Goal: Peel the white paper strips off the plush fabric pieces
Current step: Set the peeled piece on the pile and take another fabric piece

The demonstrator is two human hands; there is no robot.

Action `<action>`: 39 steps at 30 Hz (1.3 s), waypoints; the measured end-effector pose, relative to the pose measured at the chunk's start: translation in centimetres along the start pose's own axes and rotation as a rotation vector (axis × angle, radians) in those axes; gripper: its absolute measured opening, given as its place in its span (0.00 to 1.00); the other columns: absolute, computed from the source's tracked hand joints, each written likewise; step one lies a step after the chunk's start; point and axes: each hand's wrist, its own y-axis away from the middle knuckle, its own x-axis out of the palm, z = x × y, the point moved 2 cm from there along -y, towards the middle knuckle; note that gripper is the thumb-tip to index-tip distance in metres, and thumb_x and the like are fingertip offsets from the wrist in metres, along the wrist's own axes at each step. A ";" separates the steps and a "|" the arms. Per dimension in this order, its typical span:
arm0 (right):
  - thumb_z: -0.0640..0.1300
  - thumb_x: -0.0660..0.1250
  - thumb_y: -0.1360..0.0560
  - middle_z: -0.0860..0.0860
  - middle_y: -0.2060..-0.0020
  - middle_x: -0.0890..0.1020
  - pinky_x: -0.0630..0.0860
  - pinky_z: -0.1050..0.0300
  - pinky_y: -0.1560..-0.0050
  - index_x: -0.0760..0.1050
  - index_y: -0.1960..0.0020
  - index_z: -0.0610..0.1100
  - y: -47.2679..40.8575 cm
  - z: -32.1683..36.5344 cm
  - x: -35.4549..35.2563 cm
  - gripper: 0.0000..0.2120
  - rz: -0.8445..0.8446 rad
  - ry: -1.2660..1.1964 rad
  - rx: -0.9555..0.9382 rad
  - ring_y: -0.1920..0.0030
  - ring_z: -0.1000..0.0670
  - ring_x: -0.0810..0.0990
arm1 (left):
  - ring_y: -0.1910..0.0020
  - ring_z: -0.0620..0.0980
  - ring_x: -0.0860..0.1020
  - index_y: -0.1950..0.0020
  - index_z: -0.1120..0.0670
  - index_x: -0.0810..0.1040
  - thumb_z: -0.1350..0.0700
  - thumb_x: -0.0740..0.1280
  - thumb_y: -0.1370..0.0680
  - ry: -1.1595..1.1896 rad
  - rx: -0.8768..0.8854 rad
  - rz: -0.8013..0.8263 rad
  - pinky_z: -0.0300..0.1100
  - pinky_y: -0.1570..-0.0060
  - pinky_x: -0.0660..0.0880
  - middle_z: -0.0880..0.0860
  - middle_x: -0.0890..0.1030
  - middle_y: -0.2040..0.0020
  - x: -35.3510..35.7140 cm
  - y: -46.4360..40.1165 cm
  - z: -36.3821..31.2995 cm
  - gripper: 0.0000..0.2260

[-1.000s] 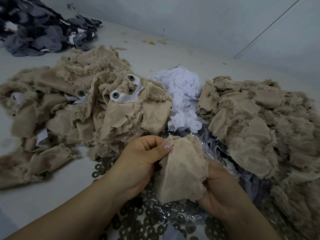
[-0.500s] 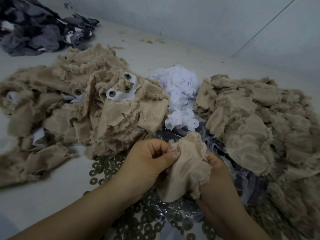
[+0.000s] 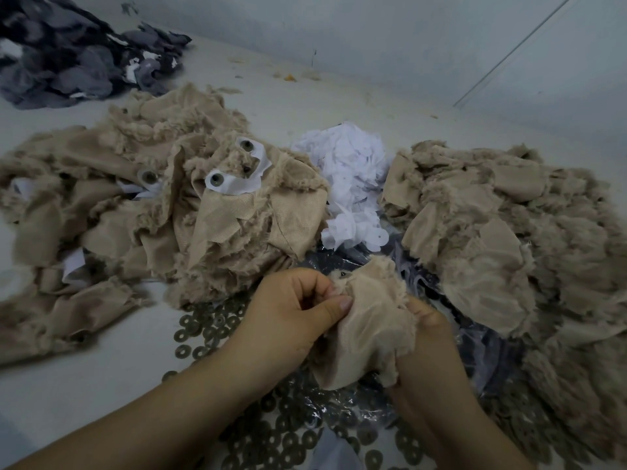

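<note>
A beige plush piece is held low in the middle, its smooth backing facing me. My left hand pinches its upper left edge between thumb and curled fingers. My right hand grips the piece from the right and underneath, mostly hidden by the fabric. No white strip shows on this piece. A heap of beige pieces lies to the left, some carrying white paper strips with round eye parts. Another beige heap lies to the right. Peeled white paper scraps are piled between them.
Several dark round washers lie scattered on a clear plastic bag under my hands. A dark grey fabric pile sits at the far left. A pale wall rises behind the white table.
My left thumb and fingers have closed tighter on the piece's top edge, bunching it. My right hand has shifted up along the right side. The piece is more crumpled than a second ago.
</note>
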 end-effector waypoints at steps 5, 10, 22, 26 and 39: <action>0.67 0.72 0.36 0.45 0.56 0.87 0.82 0.39 0.49 0.85 0.56 0.49 -0.2 0.0 -0.7 0.23 -0.037 0.123 -0.043 0.53 0.40 0.86 | 0.71 0.44 0.73 0.65 0.57 0.79 0.60 0.75 0.27 -0.079 0.053 -0.007 0.37 0.70 0.71 0.50 0.77 0.72 -0.1 0.0 -0.3 0.09; 0.55 0.77 0.38 0.42 0.58 0.87 0.84 0.40 0.54 0.85 0.54 0.45 0.0 0.0 -0.1 0.17 -0.058 0.242 -0.125 0.56 0.39 0.87 | 0.72 0.43 0.73 0.67 0.55 0.79 0.62 0.73 0.26 -0.103 0.059 0.011 0.37 0.72 0.71 0.49 0.77 0.72 0.2 0.1 -0.3 0.10; 0.43 0.76 0.37 0.38 0.54 0.87 0.83 0.50 0.55 0.86 0.54 0.41 -0.3 -0.2 -0.1 0.12 -0.090 -0.018 -0.011 0.53 0.39 0.87 | 0.69 0.51 0.74 0.65 0.58 0.79 0.56 0.71 0.30 0.412 -0.157 0.086 0.39 0.66 0.74 0.58 0.75 0.69 0.7 0.0 0.4 0.06; 0.43 0.76 0.38 0.37 0.54 0.86 0.83 0.47 0.51 0.85 0.54 0.39 -0.2 -0.2 0.0 0.14 -0.088 -0.044 0.020 0.52 0.38 0.86 | 0.69 0.52 0.73 0.65 0.57 0.79 0.57 0.72 0.30 0.428 -0.144 0.078 0.41 0.64 0.73 0.59 0.74 0.68 0.8 0.0 0.6 0.06; 0.45 0.76 0.36 0.40 0.57 0.87 0.83 0.47 0.55 0.85 0.56 0.41 0.0 -0.1 -0.1 0.10 -0.129 0.093 -0.080 0.55 0.39 0.87 | 0.64 0.54 0.71 0.65 0.52 0.79 0.55 0.70 0.27 0.307 -0.055 -0.006 0.45 0.62 0.72 0.58 0.75 0.66 1.0 0.1 0.9 0.07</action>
